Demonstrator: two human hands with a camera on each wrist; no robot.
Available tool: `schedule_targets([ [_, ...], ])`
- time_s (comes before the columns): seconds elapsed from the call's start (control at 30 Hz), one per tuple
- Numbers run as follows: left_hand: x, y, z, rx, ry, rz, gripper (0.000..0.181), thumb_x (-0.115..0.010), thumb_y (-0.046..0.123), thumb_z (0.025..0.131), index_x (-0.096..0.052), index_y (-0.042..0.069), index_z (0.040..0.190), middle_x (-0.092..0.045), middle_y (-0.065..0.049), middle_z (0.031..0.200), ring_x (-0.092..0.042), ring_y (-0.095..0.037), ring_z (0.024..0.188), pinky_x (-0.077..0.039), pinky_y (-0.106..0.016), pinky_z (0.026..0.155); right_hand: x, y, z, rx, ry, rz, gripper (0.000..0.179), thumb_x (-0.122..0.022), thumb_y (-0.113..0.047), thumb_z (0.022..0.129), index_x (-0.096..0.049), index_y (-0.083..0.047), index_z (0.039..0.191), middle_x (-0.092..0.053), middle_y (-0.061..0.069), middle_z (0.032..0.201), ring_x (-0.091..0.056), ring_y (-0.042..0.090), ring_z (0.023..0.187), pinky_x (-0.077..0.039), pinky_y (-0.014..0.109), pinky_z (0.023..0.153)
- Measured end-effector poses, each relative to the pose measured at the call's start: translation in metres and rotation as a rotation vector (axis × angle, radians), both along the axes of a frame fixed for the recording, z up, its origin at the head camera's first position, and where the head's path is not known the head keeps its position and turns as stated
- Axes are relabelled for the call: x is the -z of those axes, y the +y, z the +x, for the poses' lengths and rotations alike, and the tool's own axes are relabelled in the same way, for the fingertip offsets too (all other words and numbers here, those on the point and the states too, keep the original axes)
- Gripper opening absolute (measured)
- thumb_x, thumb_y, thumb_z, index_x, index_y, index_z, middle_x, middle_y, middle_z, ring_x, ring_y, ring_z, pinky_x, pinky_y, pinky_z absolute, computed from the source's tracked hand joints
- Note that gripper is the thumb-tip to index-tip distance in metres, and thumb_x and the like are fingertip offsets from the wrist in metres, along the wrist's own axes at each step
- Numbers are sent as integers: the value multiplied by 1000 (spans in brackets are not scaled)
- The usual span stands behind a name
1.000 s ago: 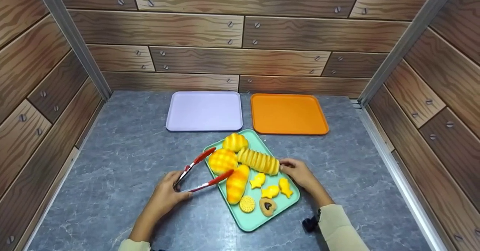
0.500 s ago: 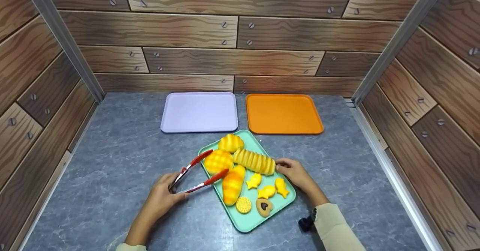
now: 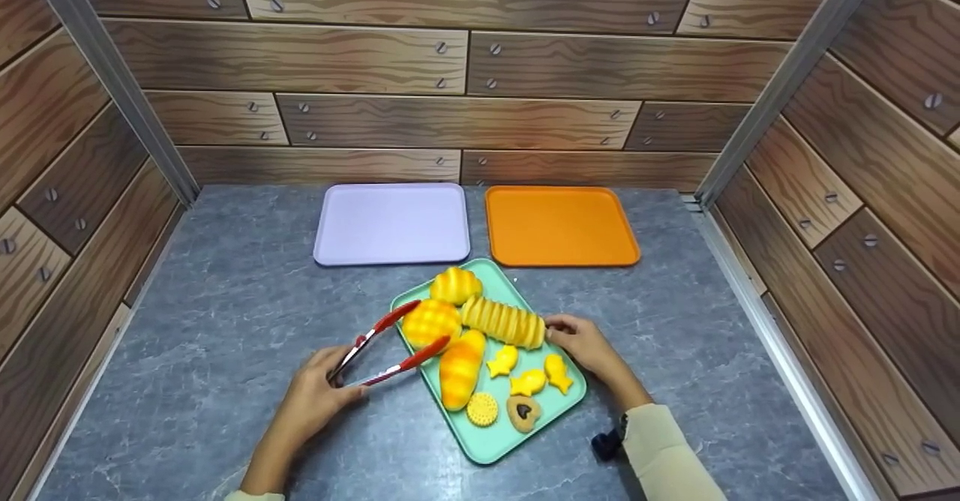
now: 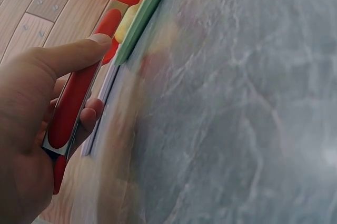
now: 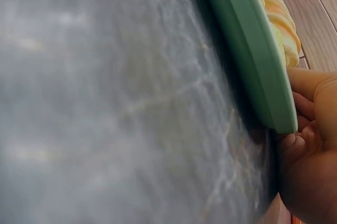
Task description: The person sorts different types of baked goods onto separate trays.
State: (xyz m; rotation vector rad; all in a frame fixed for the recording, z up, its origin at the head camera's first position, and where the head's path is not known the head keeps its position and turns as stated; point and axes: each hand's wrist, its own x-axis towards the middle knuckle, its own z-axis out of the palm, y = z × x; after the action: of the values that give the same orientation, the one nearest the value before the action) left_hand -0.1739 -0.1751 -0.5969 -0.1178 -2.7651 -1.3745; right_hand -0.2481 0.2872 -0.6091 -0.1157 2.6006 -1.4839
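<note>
My left hand (image 3: 311,396) holds red-and-silver tongs (image 3: 421,355) by their handles, the thumb lying along one red grip (image 4: 73,103) in the left wrist view. The tongs' arms are spread, their red tips over a round, checkered bun (image 3: 430,322) on the green tray (image 3: 484,448). Beside that bun lie an elongated orange-yellow bread (image 3: 460,372), a ridged roll (image 3: 454,285) and a sliced-looking loaf (image 3: 504,322). At the tray's right edge, my right hand (image 3: 589,347) grips the rim close by the loaf's end, fingers partly hidden under it in the right wrist view.
The tray's near half carries several small yellow fish shapes (image 3: 527,382), a round yellow biscuit (image 3: 482,409) and a heart biscuit (image 3: 523,413). Behind it lie a lilac tray (image 3: 391,225) and an orange tray (image 3: 562,226), against wood-patterned walls (image 3: 450,120).
The whole scene has shifted slightly left in the head view. Relative to the green tray, both hands and the spread tongs stay nearly where they were.
</note>
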Motion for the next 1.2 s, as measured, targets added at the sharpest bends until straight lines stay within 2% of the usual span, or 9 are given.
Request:
schedule_targets([
  [0.17, -4, -2, 1, 5, -8, 8, 68, -92, 19, 71, -66, 10, 133, -64, -2, 125, -57, -18, 100, -46, -32, 87, 0, 0, 0, -14, 3, -15, 29, -67, -20, 96, -71, -8, 123, -70, 8, 108, -60, 16, 93, -48, 32, 84],
  [0.4, -8, -2, 2, 0, -9, -6, 66, -91, 18, 72, -66, 9, 133, -64, -3, 127, -58, -18, 108, -47, -38, 93, -1, 0, 0, -14, 5, -10, 28, -67, -19, 97, -71, -9, 122, -70, 7, 108, -60, 17, 94, -48, 34, 85],
  [0.6, -12, -4, 3, -20, 1, 35, 65, -91, 16, 73, -66, 11, 133, -63, -4, 125, -56, -17, 88, -46, -23, 73, -1, 1, -1, -15, 0, -2, 28, -67, -21, 97, -71, -11, 123, -70, 7, 109, -60, 17, 94, -48, 33, 85],
  [0.7, -15, -6, 4, -14, 12, 50, 65, -90, 18, 74, -65, 10, 134, -63, -5, 125, -55, -17, 85, -44, -21, 70, 0, 1, -1, -15, 4, 2, 27, -67, -20, 97, -72, -12, 122, -70, 6, 109, -60, 17, 94, -48, 34, 85],
  [0.97, -15, -12, -1, -43, 38, 31, 69, -90, 18, 74, -63, 8, 136, -62, -6, 131, -56, -18, 96, -45, -25, 80, 0, 1, 0, -4, 6, 7, 28, -68, -21, 97, -72, -11, 122, -70, 6, 107, -61, 16, 94, -49, 33, 85],
  [1.2, -12, -20, -13, -108, 56, 19, 73, -89, 18, 75, -59, 5, 140, -61, -10, 133, -57, -21, 100, -44, -32, 87, 0, 0, 1, 12, -25, -7, 30, -68, -23, 96, -71, -11, 124, -70, 5, 109, -61, 16, 95, -49, 33, 86],
])
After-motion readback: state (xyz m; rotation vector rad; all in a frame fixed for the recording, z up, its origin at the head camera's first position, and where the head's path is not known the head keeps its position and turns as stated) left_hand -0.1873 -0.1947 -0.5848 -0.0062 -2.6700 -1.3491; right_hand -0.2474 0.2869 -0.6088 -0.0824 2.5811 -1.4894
